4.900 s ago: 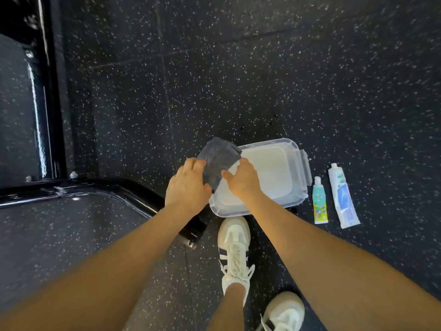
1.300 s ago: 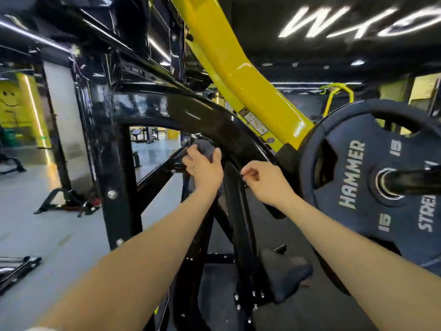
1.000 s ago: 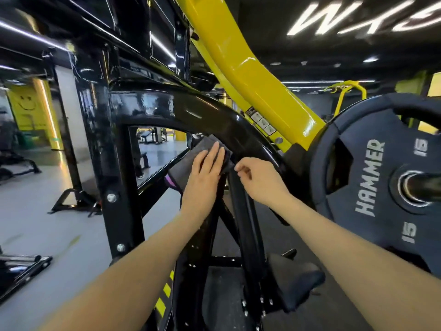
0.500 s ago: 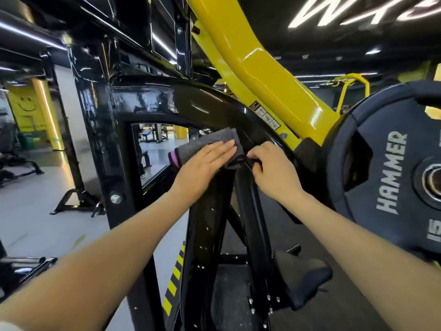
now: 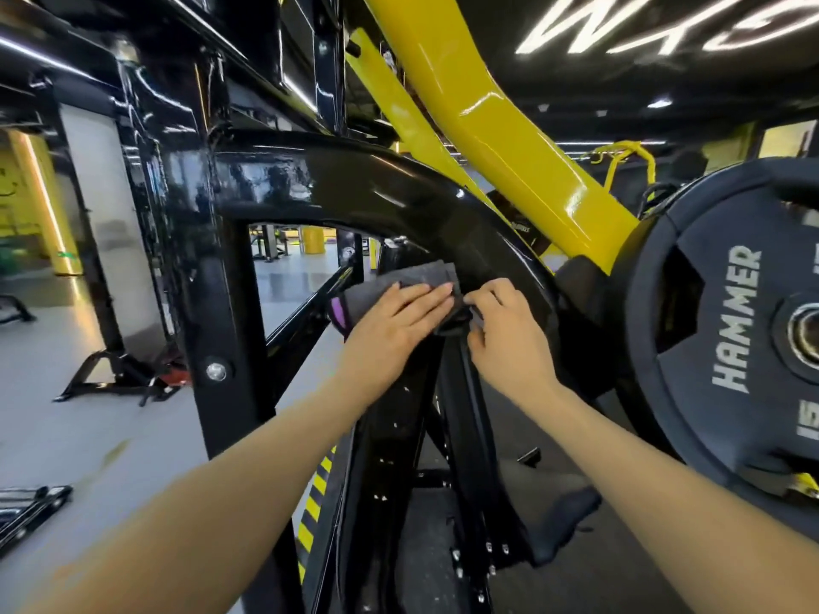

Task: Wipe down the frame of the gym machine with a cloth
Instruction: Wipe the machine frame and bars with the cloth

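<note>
Item: black machine frame (image 5: 354,183). It fills the middle of my view, glossy, with a curved upper beam sweeping down to the right and an upright post at left.

Item: yellow arm (image 5: 501,126). It slants from top centre down to the right, behind the black beam.

Item: weight plate (image 5: 727,339). Black, lettered HAMMER, it sits at my right edge on a steel sleeve.

Item: floor (image 5: 88,436). Pale grey and shiny at left.

Item: footpad (image 5: 558,520). Dark, low between the frame members.

Item: grey cloth (image 5: 412,281). Folded, with a purple edge at its left, it lies against the underside of the curved beam.

Item: my left hand (image 5: 394,321). Fingers straight and together, palm pressing flat on the cloth.

Item: my right hand (image 5: 509,334). Fingers curled, pinching the cloth's right corner just beside the left fingertips.
</note>
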Action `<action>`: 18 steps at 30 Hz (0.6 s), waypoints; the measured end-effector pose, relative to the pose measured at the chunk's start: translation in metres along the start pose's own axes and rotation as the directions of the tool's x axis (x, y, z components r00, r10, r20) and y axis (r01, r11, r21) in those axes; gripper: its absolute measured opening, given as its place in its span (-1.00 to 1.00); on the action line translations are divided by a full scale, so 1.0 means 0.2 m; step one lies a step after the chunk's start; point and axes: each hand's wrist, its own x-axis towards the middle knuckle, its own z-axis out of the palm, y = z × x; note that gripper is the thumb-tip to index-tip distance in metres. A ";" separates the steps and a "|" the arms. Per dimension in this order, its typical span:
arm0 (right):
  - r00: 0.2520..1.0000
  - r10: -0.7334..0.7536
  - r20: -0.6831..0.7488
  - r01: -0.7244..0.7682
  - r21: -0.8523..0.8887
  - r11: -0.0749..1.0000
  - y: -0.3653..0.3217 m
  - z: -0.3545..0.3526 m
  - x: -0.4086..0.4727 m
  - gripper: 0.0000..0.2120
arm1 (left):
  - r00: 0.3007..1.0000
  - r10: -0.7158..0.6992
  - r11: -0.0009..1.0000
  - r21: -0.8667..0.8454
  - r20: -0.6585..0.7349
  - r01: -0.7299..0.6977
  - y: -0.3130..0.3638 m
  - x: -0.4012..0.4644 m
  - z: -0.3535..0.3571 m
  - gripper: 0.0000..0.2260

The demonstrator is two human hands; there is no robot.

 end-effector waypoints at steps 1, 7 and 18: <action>1.000 0.004 0.009 -0.004 -0.001 1.000 0.01 0.01 -0.01 -0.70 | 1.000 0.015 1.000 -0.016 0.028 -0.014 0.03 -0.07 0.02 -0.57; 0.997 0.026 0.070 -0.026 -0.001 1.000 0.06 0.00 -0.07 -0.68 | 0.979 0.127 0.990 -0.084 0.157 -0.114 0.06 -0.23 0.02 -0.57; 0.991 0.068 0.114 -0.074 0.042 0.996 0.04 0.04 -0.09 -0.70 | 0.967 0.131 0.991 -0.057 0.217 -0.121 0.09 -0.22 0.03 -0.57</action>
